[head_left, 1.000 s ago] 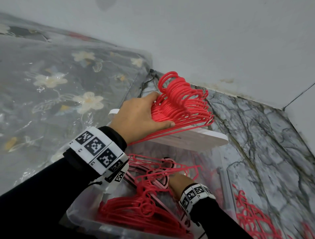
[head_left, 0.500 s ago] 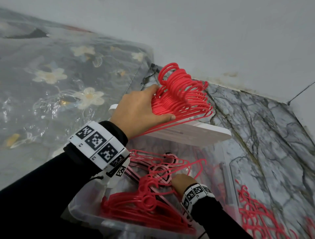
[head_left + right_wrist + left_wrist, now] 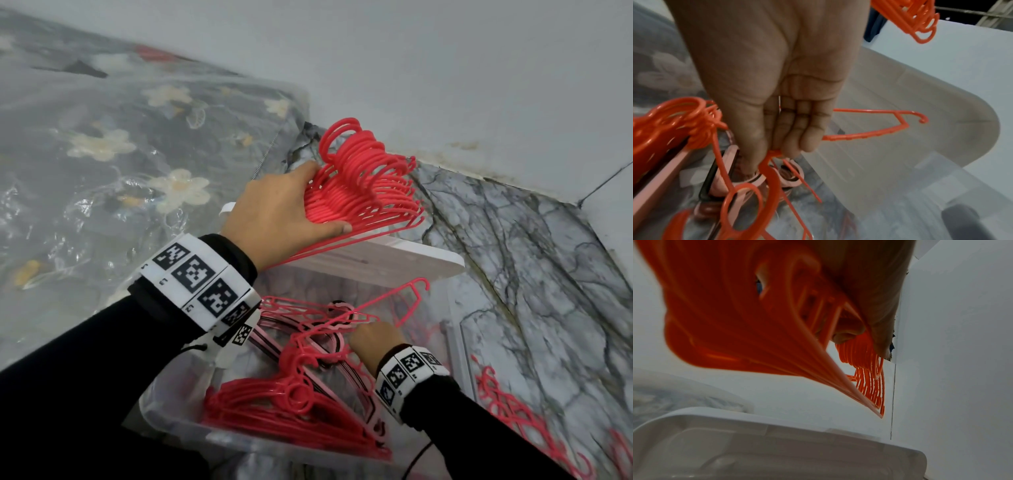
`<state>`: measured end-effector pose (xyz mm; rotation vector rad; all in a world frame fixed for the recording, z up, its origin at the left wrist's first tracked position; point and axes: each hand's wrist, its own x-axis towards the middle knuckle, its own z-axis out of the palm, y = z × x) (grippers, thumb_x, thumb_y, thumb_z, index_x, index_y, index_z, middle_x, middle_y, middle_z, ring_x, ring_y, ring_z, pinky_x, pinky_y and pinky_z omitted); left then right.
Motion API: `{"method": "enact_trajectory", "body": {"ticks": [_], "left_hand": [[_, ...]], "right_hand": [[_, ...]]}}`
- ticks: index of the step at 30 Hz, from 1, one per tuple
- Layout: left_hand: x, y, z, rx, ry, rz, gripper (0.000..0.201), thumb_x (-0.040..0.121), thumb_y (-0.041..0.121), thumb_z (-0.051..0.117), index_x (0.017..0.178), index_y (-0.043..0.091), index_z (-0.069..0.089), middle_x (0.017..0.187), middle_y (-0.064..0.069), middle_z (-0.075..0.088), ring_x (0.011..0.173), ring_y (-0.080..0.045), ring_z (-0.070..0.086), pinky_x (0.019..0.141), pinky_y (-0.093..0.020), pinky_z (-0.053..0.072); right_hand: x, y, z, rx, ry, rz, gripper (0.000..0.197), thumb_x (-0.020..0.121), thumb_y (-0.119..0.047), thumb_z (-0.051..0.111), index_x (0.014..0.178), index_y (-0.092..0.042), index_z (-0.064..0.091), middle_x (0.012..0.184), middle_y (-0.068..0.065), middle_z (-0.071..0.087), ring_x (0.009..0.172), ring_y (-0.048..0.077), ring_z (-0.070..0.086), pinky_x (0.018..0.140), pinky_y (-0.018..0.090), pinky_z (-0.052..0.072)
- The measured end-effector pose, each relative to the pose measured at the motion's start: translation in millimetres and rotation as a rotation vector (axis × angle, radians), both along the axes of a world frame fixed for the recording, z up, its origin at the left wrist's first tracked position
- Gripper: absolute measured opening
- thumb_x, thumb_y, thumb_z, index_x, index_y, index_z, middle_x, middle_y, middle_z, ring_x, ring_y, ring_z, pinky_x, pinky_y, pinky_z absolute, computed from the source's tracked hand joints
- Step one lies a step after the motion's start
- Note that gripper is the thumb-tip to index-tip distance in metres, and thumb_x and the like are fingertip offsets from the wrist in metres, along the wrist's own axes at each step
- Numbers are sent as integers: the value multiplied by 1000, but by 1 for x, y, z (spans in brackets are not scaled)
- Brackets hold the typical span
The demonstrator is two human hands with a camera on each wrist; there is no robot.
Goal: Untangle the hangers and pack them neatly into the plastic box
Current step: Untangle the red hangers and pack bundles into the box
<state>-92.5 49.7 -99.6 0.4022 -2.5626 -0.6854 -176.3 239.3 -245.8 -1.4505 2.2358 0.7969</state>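
My left hand (image 3: 284, 216) grips a thick aligned stack of red hangers (image 3: 363, 185) above the white lid (image 3: 394, 267) at the far end of the clear plastic box (image 3: 171, 418). The same stack (image 3: 748, 331) fills the left wrist view, with my fingers curled round it. Down inside the box my right hand (image 3: 373, 337) pinches a single red hanger (image 3: 869, 134) between thumb and fingers, lifted a little off the pile. A packed row of red hangers (image 3: 287, 407) lies along the box's near side, with pink and black hangers (image 3: 719, 178) under my right hand.
A tangle of loose red hangers (image 3: 520, 418) lies on the marble floor (image 3: 531, 274) right of the box. A plastic-wrapped floral bundle (image 3: 102, 154) lies to the left. A pale wall (image 3: 445, 68) runs close behind.
My right hand has lifted one red hanger out of the pile in the box, its end now sticking up to the right. The left hand keeps its stack almost still.
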Motion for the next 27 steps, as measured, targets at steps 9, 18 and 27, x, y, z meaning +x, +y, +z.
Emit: {"method": "enact_trajectory", "body": {"ticks": [9,18,27], "left_hand": [[-2,-1,1,-11,-6,10,71,65,69,66,117,22,54,96,5,68,88,-21,65,68,-26,37],[-1,-2,1,-14,-4,11,69,66,68,67,117,23,55,96,5,69,88,-20,65,71,-29,43],[-1,-3,3,-19,27,35,69,65,71,65,114,24,55,91,5,68,85,-22,65,66,-27,37]], "right_hand": [[-13,0,34,-95,63,11,30,89,2,43,112,-4,61,119,14,59,113,33,56,84,42,48],[-3,8,62,-101,81,-7,30,88,-1,48,113,-10,60,118,10,62,113,30,57,85,39,47],[-15,21,97,-501,-316,-456,7,86,-17,54,84,-21,49,80,6,67,72,23,65,64,27,45]]}}
